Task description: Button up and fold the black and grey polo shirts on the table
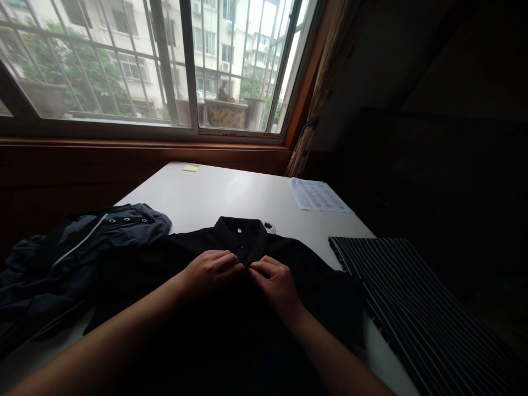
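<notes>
A black collared shirt [313, 258] lies spread on the white table, front side up, its collar pointing toward the window. Just below the collar opening, my left hand [212, 268] pinches the edge of the front placket. My right hand [274, 278] grips the placket from the other side, fingertips close to those of the left. Between the fingertips a tiny pale spot shows, perhaps a button; my fingers partly hide it. Another small button [241, 247] is visible higher on the placket. The lower shirt is lost in darkness.
A dark grey garment with eyelets [136, 220] lies at the left, and a black striped cloth [404, 275] at the right. Printed papers [319, 195], a yellow sticky pad [191, 168] and a white round object [269, 226] rest on the white table [235, 190].
</notes>
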The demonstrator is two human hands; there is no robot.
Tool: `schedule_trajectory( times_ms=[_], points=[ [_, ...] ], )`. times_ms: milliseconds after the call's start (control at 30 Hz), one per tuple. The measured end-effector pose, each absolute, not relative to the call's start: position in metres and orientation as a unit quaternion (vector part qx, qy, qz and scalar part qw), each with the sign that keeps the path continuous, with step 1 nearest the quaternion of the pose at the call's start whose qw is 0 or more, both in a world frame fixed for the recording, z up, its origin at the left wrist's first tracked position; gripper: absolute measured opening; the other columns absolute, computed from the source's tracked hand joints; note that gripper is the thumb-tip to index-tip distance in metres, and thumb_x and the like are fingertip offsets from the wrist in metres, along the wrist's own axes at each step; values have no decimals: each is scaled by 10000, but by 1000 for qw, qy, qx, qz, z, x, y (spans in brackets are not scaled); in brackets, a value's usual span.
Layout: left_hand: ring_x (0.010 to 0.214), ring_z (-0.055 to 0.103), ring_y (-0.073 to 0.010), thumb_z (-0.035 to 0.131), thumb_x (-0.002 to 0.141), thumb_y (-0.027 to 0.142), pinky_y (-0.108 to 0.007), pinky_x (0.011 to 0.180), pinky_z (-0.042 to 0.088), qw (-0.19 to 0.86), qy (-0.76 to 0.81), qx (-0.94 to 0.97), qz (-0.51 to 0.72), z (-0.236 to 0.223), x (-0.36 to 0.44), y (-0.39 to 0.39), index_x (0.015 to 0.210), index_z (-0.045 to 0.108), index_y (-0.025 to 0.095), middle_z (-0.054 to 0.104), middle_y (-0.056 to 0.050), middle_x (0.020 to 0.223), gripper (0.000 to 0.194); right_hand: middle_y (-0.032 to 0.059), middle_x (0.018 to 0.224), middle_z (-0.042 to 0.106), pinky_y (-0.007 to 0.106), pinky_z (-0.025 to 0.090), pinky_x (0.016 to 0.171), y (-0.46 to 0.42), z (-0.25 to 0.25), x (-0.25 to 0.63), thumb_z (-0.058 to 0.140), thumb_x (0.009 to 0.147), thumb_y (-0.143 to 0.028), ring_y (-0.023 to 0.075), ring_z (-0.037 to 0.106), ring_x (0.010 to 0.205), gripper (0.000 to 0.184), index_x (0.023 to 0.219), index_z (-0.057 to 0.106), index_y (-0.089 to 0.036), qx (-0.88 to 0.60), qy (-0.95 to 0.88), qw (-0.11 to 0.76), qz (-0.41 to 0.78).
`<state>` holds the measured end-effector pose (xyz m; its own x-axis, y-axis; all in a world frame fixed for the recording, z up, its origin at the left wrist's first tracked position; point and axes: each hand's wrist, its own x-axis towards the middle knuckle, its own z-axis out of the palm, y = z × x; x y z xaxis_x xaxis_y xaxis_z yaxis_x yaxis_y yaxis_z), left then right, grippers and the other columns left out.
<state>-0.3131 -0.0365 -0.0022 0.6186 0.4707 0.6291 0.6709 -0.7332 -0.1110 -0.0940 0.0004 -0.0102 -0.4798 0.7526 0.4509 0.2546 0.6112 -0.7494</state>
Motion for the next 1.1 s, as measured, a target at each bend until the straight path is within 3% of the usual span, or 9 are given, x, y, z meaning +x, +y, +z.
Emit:
schedule_trajectory(
  times_ms=[267, 500, 833, 967, 1100],
  points=[
    [795, 631, -166, 472, 1019, 187, -287, 673, 529, 98, -335, -898, -268, -13, -318, -34, 1080, 612, 163, 679, -72, 954, 154, 13, 815, 752, 282, 540, 712, 4, -13, -94, 688, 872, -186, 191, 710, 776, 118, 873, 792, -243, -326, -788, 377, 362],
    [776, 649, -144, 501, 1010, 206, -251, 697, 539, -13, -368, -861, -351, -17, -316, -29, 987, 612, 173, 674, -50, 895, 118, 26, 882, 777, 311, 553, 765, 3, -13, -94, 688, 880, -221, 213, 731, 840, 116, 917, 796, -238, -338, -781, 361, 382],
    [811, 652, -135, 545, 999, 249, -227, 731, 523, -94, -381, -843, -368, -25, -320, -25, 1004, 633, 180, 669, -41, 923, 112, 27, 889, 769, 300, 529, 778, 2, -10, -93, 698, 876, -216, 209, 722, 860, 115, 932, 797, -232, -342, -785, 337, 392],
    [834, 648, -133, 558, 997, 267, -219, 742, 517, -124, -398, -837, -354, -27, -322, -24, 1064, 622, 187, 653, -35, 954, 122, 33, 901, 761, 300, 522, 797, 2, -10, -92, 708, 869, -215, 209, 714, 872, 116, 948, 793, -221, -340, -791, 328, 388],
    [835, 640, -133, 575, 993, 313, -230, 756, 530, -133, -406, -836, -346, -27, -322, -24, 1277, 557, 215, 632, -26, 973, 301, 30, 909, 749, 302, 517, 802, 3, -11, -92, 697, 872, -194, 207, 706, 882, 144, 975, 789, -233, -333, -799, 320, 386]
  ],
)
